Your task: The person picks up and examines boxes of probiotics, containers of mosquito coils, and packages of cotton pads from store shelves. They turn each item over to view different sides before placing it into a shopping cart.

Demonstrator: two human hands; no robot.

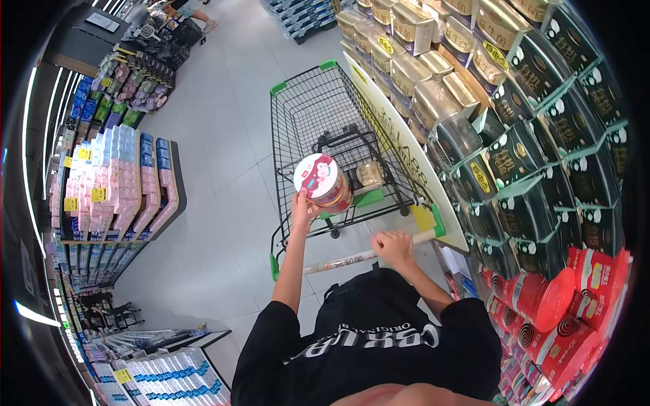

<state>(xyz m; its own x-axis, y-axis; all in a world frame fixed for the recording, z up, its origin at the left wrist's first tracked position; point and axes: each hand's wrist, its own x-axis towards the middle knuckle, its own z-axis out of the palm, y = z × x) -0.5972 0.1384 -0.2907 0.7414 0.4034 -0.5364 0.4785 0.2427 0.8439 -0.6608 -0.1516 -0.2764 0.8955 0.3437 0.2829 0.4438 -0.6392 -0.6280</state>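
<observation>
With the left hand [302, 205] wrapped around the round, white-lidded clear plastic jar [323, 183] above the green-trimmed wire shopping cart [318, 111], and the right hand [393, 246] fisted on its handle bar [352, 257], steadying the cart seems wise.

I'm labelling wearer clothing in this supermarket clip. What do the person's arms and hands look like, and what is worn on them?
Both hands, left hand and right hand, are bare, without gloves. The forearms are uncovered; short black sleeves end near the elbows. The black shirt carries white block lettering. No watch or rings are discernible.
</observation>
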